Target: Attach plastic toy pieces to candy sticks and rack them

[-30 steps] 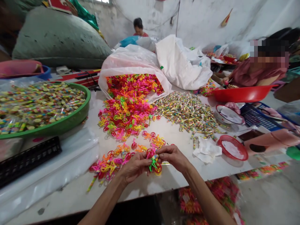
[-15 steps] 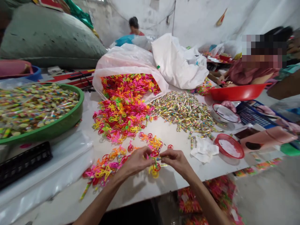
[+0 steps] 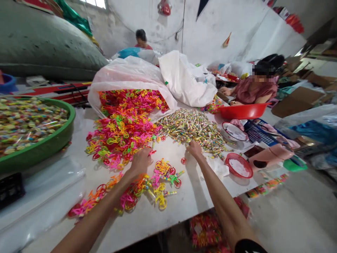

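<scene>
My left hand (image 3: 141,161) is closed at the near right edge of a heap of bright plastic toy bicycles (image 3: 121,135), a pink toy bicycle (image 3: 152,152) showing at its fingertips. Further right, my right hand (image 3: 195,150) reaches to the front edge of a pile of small clear candy tubes (image 3: 192,126). Its fingers are pinched together, and whatever they hold is hidden. Between my arms lie several toy bicycles joined with candy tubes (image 3: 164,179). A lone red wheel-like piece (image 3: 183,161) rests on the white table left of my right hand.
A white sack (image 3: 131,73) spills toy bicycles. Left stands a green tub (image 3: 65,128) of candy tubes beside plastic sheets (image 3: 44,196). Right are a red basket (image 3: 238,165), crumpled paper (image 3: 217,168) and a pink cylinder (image 3: 272,157). A co-worker (image 3: 254,88) sits behind a red basin (image 3: 242,111).
My hands were together over a toy bicycle and candy tube; now they are apart, left at the toy heap, right at the candy tubes. An assembled piece lies on the table. The view has shifted.
</scene>
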A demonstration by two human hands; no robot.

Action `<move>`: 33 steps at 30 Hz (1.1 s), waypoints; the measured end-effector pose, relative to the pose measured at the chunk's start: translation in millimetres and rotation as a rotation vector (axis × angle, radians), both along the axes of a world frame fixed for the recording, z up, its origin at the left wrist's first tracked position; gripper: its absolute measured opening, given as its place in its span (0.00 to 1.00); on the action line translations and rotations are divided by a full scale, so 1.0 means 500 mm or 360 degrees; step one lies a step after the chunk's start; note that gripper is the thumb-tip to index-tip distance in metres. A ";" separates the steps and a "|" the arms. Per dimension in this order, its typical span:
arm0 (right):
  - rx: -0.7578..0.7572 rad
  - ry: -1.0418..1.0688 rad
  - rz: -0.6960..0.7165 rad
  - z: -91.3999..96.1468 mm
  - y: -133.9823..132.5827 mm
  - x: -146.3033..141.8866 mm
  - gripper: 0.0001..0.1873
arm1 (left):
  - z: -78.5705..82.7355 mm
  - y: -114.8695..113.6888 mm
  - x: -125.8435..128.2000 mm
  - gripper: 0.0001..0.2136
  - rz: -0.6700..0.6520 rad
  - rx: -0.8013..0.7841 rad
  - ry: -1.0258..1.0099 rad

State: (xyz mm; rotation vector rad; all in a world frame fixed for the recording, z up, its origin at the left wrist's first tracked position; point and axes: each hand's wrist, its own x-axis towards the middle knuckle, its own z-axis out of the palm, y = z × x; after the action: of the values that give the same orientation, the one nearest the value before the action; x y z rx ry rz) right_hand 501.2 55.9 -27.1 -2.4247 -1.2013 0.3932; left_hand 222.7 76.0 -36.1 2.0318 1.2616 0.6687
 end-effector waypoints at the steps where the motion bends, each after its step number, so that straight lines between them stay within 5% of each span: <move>1: 0.0017 0.0056 -0.0015 0.003 -0.003 -0.001 0.08 | 0.008 -0.008 -0.006 0.11 0.0083 -0.0060 -0.0116; 6: 0.0239 0.0487 0.0047 0.033 -0.059 -0.035 0.03 | 0.053 -0.084 -0.038 0.10 0.0339 -0.0936 -0.1311; 11: 0.0437 0.1411 0.0332 0.055 -0.157 -0.174 0.09 | 0.068 -0.162 -0.039 0.11 0.0072 -0.1480 -0.1606; 15: 0.0603 0.2119 0.0332 0.062 -0.205 -0.271 0.17 | 0.071 -0.188 -0.036 0.13 -0.0012 -0.1576 -0.1655; 33: 0.0615 0.2454 0.0244 0.055 -0.244 -0.297 0.10 | 0.077 -0.223 -0.032 0.12 0.0031 -0.1819 -0.1887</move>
State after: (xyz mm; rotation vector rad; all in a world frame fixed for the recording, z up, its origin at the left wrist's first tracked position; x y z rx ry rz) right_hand 352.5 -66.1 0.5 -1.0379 -0.5715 1.4920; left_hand 206.7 -35.4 2.4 0.4672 0.6131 0.7126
